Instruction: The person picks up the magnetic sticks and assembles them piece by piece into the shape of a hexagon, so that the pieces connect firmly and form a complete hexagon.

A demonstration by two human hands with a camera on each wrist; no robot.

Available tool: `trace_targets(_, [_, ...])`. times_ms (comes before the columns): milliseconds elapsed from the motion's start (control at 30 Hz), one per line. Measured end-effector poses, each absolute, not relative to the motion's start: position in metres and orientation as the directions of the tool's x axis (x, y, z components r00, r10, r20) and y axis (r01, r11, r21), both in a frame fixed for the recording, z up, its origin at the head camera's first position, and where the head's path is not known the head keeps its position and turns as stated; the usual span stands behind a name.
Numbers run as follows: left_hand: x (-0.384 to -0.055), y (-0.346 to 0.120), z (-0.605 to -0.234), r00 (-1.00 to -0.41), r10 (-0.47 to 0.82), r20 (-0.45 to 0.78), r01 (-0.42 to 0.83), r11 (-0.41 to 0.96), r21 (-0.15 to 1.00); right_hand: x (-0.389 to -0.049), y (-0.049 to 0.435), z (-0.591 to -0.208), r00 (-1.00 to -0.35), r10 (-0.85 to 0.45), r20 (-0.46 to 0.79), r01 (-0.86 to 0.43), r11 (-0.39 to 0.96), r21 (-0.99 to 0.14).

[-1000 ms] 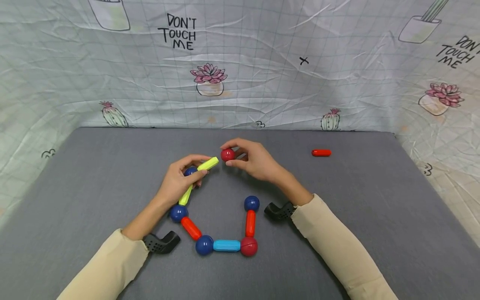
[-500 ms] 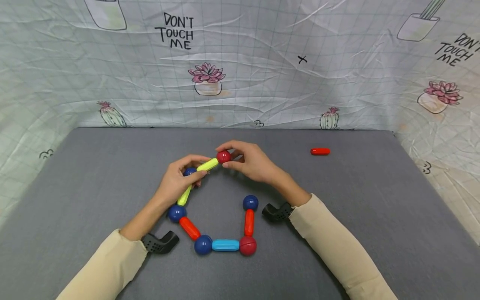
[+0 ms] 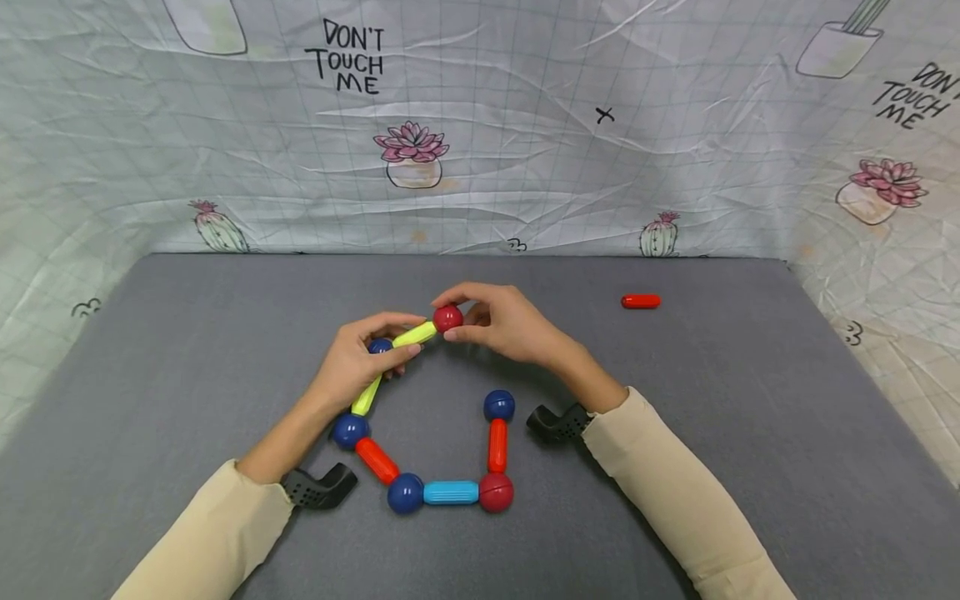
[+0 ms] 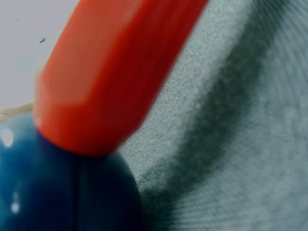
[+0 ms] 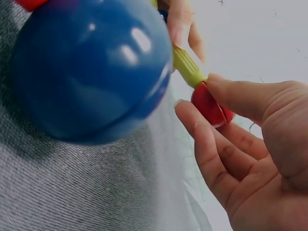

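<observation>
My left hand (image 3: 356, 360) grips a yellow magnetic rod (image 3: 414, 335) near the blue ball (image 3: 380, 344) it joins, with thumb and fingers on either side. My right hand (image 3: 513, 323) pinches a red ball (image 3: 447, 318), which sits on that rod's free end; the right wrist view shows the rod (image 5: 187, 67) meeting the red ball (image 5: 209, 103). From the held blue ball, a second yellow rod (image 3: 366, 397) runs to another blue ball (image 3: 350, 432). The chain continues through a red rod (image 3: 377, 461), a blue ball (image 3: 406, 493) and a light blue rod (image 3: 450, 492).
At the chain's right, a red ball (image 3: 496, 492) carries a red rod (image 3: 497, 446) topped by a blue ball (image 3: 498, 405), near the right wrist's black camera mount (image 3: 558, 423). A loose red rod (image 3: 641, 302) lies at the grey table's back right. Patterned cloth (image 3: 525, 167) hangs behind.
My right hand has brought the red ball leftward onto the yellow rod's end, closing the gap between them. Since half a second ago, ball and rod end have dipped slightly.
</observation>
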State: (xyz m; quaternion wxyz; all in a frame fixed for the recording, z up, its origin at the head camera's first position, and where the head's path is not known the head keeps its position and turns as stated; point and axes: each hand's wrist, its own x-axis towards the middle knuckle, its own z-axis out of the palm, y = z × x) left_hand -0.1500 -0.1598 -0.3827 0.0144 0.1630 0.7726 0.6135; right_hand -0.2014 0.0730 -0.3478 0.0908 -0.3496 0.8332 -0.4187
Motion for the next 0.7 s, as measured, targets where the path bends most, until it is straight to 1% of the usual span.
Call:
trace_targets(100, [-0.153,-0.163,-0.391,-0.948,0.273,0.163,0.221,0.198,0.955,-0.202,0.072,-0.347,-0.731,-0.672,0.122,-0.503,0.408,-0.762])
trace_targets(300, [-0.151,-0.164,-0.392,-0.946,0.283,0.157,0.216,0.192,0.957,-0.203,0.074,-0.346,-0.715,-0.691,0.103,-0.523,0.431,-0.736])
trace_targets(467, [-0.152,-0.163,-0.394,-0.942,0.295,0.160,0.220,0.183,0.958,-0.205,0.090,-0.343,-0.713,-0.695,0.096,-0.512,0.421,-0.749])
trace_targets(600, [-0.153,-0.163,-0.393,-0.940,0.298,0.167,0.229,0.188,0.955,-0.208,0.116,-0.339,-0.750,-0.648,0.129,-0.516,0.452,-0.728])
trace_targets(700, [-0.153,-0.164,-0.393,-0.937,0.304,0.174,0.240,0.196,0.951,-0.209,0.141,-0.337,-0.800,-0.582,0.144,-0.499,0.512,-0.699])
